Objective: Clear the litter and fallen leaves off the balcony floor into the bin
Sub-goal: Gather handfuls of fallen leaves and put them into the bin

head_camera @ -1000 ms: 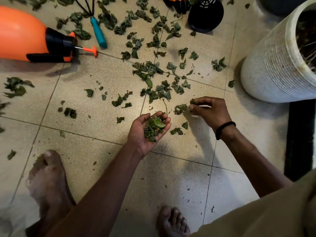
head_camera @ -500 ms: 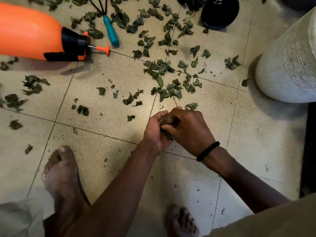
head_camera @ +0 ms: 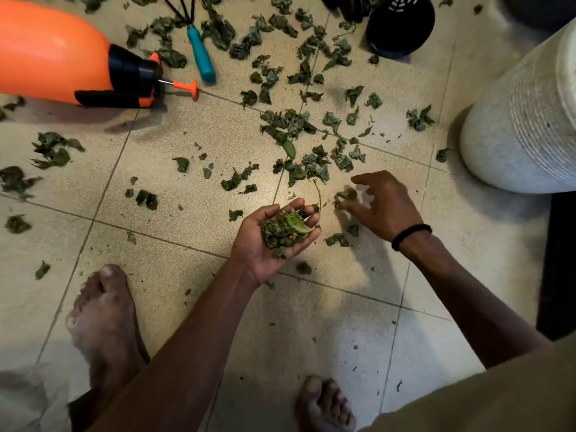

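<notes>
Two bare feet [head_camera: 104,316] nearest us on the tiled floor [head_camera: 327,332]. Our left hand [head_camera: 274,236] is palm up, fingers [head_camera: 307,213] loosely cupped around a clump of leaves [head_camera: 282,230]. Just right of it, our right hand [head_camera: 385,204] hovers low over the floor, fingers [head_camera: 355,208] spread and blurred beside a small leaf scrap [head_camera: 343,198]; we cannot tell if they touch it. Beyond, fallen leaves [head_camera: 299,126] lie scattered across the tiles. Farther out: orange sprayer [head_camera: 62,57], teal-handled rake [head_camera: 201,53], black pot [head_camera: 400,24], white planter [head_camera: 523,126] at right.
</notes>
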`<state>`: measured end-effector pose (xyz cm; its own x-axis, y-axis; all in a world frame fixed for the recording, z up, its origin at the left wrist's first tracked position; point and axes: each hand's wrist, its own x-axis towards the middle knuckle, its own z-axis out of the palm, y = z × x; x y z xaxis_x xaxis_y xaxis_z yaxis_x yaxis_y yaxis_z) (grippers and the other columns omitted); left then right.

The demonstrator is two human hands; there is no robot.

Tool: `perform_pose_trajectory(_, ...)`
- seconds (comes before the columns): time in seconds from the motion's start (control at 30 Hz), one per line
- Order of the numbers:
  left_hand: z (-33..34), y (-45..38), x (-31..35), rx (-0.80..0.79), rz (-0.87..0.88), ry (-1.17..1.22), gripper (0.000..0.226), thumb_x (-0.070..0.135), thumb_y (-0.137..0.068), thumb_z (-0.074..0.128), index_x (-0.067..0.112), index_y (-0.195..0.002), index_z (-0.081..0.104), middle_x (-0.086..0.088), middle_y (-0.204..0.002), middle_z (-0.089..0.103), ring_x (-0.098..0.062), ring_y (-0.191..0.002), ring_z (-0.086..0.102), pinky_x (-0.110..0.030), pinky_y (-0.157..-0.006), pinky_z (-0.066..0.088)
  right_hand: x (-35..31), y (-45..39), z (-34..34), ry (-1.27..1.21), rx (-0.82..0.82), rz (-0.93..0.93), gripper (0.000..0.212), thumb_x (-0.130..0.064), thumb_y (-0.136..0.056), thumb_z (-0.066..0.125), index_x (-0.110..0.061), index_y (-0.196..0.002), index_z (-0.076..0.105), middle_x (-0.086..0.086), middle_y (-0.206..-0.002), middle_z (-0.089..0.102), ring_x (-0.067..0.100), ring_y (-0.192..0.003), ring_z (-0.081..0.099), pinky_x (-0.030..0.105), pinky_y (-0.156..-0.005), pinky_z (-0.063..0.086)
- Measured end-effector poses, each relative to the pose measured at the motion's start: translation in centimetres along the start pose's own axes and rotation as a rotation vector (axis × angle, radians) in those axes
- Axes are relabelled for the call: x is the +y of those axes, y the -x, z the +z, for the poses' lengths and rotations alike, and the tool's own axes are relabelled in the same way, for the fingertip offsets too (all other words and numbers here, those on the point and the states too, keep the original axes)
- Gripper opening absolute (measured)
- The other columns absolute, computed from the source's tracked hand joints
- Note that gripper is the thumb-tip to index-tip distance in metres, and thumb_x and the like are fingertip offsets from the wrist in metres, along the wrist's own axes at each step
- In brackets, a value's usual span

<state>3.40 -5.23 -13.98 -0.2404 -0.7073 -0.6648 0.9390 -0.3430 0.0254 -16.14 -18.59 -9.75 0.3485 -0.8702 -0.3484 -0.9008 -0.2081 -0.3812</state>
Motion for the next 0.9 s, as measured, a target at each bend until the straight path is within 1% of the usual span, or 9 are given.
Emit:
perform_pose_trajectory(0.07,-0.7,0.1,0.0,0.013,0.011,0.059,0.041,0.026,-0.104,0.037,0.002,-0.119,0.067,-0.020,-0.118,0.067,-0.034,-0.112,0.067,-0.051,-0.101,0.054,0.8,-0.2,1.7,0.064,-0.092,-0.029,0.056,-0.039,-0.075,0.085,-0.023,-0.126,0.067,0.011,-0.131,0.057,0.030,-0.120,0.054,0.035,-0.093,0.051)
perform_pose_trajectory(0.13,-0.8,0.4,0.0,0.038,0.022,0.072,0.041,0.026,-0.104,0.038,0.001,-0.118,0.067,-0.020,-0.117,0.067,-0.034,-0.111,0.068,-0.050,-0.100,0.055,0.9,0.1,3.3,0.083,-0.070,-0.078,0.044,-0.031,-0.079,0.083,-0.022,-0.120,0.069,0.013,-0.131,0.051,0.034,-0.122,0.047,0.038,-0.095,0.050)
perform_pose_trajectory(0.23,-0.9,0.8,0.3,0.053,0.037,0.086,0.041,0.026,-0.104,0.038,0.002,-0.116,0.068,-0.019,-0.116,0.067,-0.034,-0.111,0.068,-0.050,-0.101,0.054,1.0,0.2,5.0,0.164,0.050,-0.181,0.020,-0.015,-0.091,0.072,-0.013,-0.111,0.075,0.015,-0.122,0.057,0.037,-0.111,0.052,0.041,-0.085,0.052)
perform_pose_trajectory(0.43,-1.1,1.6,1.4,0.064,0.063,0.051,0.037,0.023,-0.104,0.039,0.004,-0.116,0.068,-0.017,-0.114,0.068,-0.031,-0.110,0.068,-0.049,-0.104,0.052,0.9,-0.5,3.9,0.081,0.055,-0.225,0.010,-0.002,-0.088,0.069,-0.004,-0.091,0.078,0.013,-0.097,0.070,0.030,-0.088,0.065,0.034,-0.074,0.053)
perform_pose_trajectory(0.63,-1.3,2.0,1.8,0.058,0.082,0.028,0.037,0.025,-0.104,0.039,0.004,-0.118,0.067,-0.016,-0.116,0.068,-0.031,-0.113,0.067,-0.050,-0.106,0.050,3.4,1.8,1.7,-0.185,0.024,0.132,0.006,-0.016,-0.089,0.075,-0.018,-0.091,0.081,-0.003,-0.085,0.075,0.004,-0.074,0.064,0.000,-0.067,0.040)
perform_pose_trajectory(0.73,-1.4,1.8,1.6,0.063,0.085,0.016,0.036,0.024,-0.103,0.040,0.004,-0.116,0.067,-0.017,-0.114,0.068,-0.031,-0.113,0.067,-0.050,-0.106,0.051,3.5,3.2,2.6,-0.191,0.027,0.134,0.014,-0.027,-0.092,0.072,-0.018,-0.085,0.081,-0.001,-0.083,0.077,0.010,-0.076,0.069,0.015,-0.068,0.050)
perform_pose_trajectory(0.8,-1.6,1.8,1.4,0.060,0.081,0.010,0.036,0.024,-0.103,0.040,0.004,-0.115,0.068,-0.017,-0.114,0.068,-0.031,-0.113,0.067,-0.051,-0.106,0.050,2.7,3.8,3.4,-0.181,0.033,0.081,0.036,-0.046,-0.091,0.069,-0.018,-0.069,0.074,-0.002,-0.068,0.071,0.014,-0.067,0.066,0.031,-0.063,0.054)
perform_pose_trajectory(0.83,-1.7,1.7,1.3,0.060,0.078,0.008,0.036,0.024,-0.103,0.040,0.004,-0.115,0.068,-0.017,-0.114,0.068,-0.032,-0.113,0.067,-0.051,-0.107,0.050,2.3,4.1,4.0,-0.148,0.034,0.047,0.045,-0.057,-0.087,0.069,-0.018,-0.064,0.066,-0.001,-0.065,0.066,0.017,-0.064,0.062,0.033,-0.059,0.051)
perform_pose_trajectory(0.9,-1.9,1.7,1.2,0.064,0.078,0.003,0.036,0.024,-0.103,0.040,0.004,-0.115,0.068,-0.017,-0.114,0.068,-0.032,-0.113,0.067,-0.051,-0.106,0.050,1.3,4.8,5.1,-0.049,0.026,0.017,0.044,-0.068,-0.077,0.074,-0.026,-0.072,0.060,0.001,-0.083,0.059,0.018,-0.071,0.053,0.027,-0.060,0.046)
